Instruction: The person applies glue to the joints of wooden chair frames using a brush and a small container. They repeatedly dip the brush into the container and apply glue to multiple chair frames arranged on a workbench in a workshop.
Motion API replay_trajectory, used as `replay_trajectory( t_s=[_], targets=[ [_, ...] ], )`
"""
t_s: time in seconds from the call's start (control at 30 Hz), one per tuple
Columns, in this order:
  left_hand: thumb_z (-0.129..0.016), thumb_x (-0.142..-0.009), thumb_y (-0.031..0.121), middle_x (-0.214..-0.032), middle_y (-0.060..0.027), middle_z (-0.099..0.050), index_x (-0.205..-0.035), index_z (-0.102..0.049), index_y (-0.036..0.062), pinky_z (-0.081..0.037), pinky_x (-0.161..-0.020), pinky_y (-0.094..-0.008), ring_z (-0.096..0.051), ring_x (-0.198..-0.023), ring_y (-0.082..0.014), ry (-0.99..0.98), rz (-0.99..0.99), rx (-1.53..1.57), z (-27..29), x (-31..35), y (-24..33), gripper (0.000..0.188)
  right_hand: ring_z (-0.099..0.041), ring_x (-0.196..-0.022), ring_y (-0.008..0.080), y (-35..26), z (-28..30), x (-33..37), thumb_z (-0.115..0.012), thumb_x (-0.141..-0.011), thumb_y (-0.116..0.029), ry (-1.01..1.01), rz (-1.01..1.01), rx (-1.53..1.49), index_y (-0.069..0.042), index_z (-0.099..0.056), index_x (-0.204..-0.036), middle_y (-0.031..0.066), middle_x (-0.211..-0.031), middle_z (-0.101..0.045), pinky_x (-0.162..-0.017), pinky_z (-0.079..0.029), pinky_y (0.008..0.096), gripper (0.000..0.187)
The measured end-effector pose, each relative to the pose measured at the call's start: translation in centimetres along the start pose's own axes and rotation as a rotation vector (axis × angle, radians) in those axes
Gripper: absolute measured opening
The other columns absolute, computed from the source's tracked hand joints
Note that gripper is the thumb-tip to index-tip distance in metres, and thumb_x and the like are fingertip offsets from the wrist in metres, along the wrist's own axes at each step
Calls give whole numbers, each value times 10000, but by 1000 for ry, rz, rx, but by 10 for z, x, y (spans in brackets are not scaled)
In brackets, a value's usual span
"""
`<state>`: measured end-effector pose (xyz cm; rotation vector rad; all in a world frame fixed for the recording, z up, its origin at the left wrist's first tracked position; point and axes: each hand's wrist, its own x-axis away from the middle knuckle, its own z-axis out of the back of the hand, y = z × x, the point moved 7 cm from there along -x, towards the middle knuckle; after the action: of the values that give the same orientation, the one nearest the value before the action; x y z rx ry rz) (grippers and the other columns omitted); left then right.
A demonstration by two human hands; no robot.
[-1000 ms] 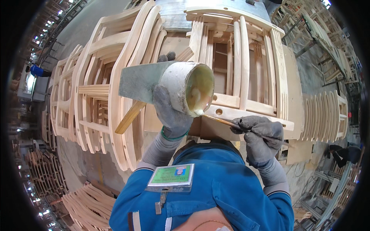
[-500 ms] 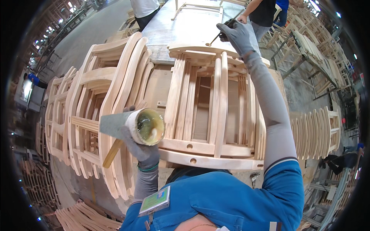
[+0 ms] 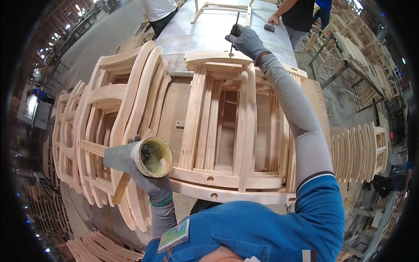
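My left hand (image 3: 152,185), in a grey glove, grips a round pot (image 3: 156,157) of yellowish, glossy, glue-like liquid. A flat grey wedge-shaped piece (image 3: 118,157) and a wooden handle (image 3: 121,188) show beside the same hand; how they join is hidden. My right hand (image 3: 248,42), gloved too, is closed around a thin dark stick (image 3: 231,49). The stick stands nearly upright, its lower end at a hole in the far curved wooden rail (image 3: 209,56). That rail lies across the far end of a stack of pale wooden chair frames (image 3: 227,182) in front of me.
Curved chair frames (image 3: 118,91) stand stacked at the left. Beyond lies a silver-covered table (image 3: 214,30) with another frame (image 3: 224,7). A co-worker's hand (image 3: 273,19) there holds a dark-headed hammer (image 3: 269,27). More wooden parts (image 3: 358,150) are lined up at the right.
My right hand has moved left, and its stick has gone from slanted to nearly upright. My left hand and the pot have shifted slightly left and nearer. The co-worker's hammer has come into view.
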<state>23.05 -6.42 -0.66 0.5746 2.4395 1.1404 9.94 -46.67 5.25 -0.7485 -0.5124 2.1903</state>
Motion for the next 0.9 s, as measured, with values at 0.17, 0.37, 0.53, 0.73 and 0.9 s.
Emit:
replay_trajectory(
  t_s=[0.17,0.37,0.53,0.73,0.9],
  targets=[
    [-339,-952,339,-1298,-151,-407,-1333,-287,-1,-385,-1003,-398,-453,-1161,-246,9,6,70,-3,1,2,513,-617,-864,332,1,16,-6,-592,-798,-354,23,14,156,-40,-608,-972,185,-869,-648,-789,-473,412,359],
    [-347,-952,327,-1291,-153,-419,-1336,-291,7,-374,-1015,-402,-450,-1170,-249,-6,-10,100,5,5,10,504,-623,-871,313,7,0,-10,-639,-762,-367,-47,-122,-102,-26,-607,-985,178,-878,-652,-795,-474,401,409],
    [-344,-955,321,-1312,-155,-406,-1328,-302,5,-378,-1013,-403,-446,-1179,-248,-15,-24,116,-4,11,17,491,-633,-830,293,22,17,-5,-669,-742,-333,52,-92,-74,-9,-627,-957,165,-837,-658,-783,-480,382,391],
    [-334,-959,328,-1313,-187,-400,-1302,-322,-11,-394,-999,-396,-446,-1182,-260,-154,-223,-286,-25,16,23,482,-606,-676,137,7,68,45,-607,-724,19,35,108,-752,52,-619,-876,85,-754,-640,-614,-500,250,156],
    [-336,-970,323,-1250,-161,-478,-1280,-370,-11,-425,-985,-397,-469,-1176,-246,-162,87,251,-42,24,13,457,-651,-853,214,-75,158,142,-601,-845,-59,117,215,-753,43,-588,-961,142,-900,-640,-748,-563,287,155]
  ],
)
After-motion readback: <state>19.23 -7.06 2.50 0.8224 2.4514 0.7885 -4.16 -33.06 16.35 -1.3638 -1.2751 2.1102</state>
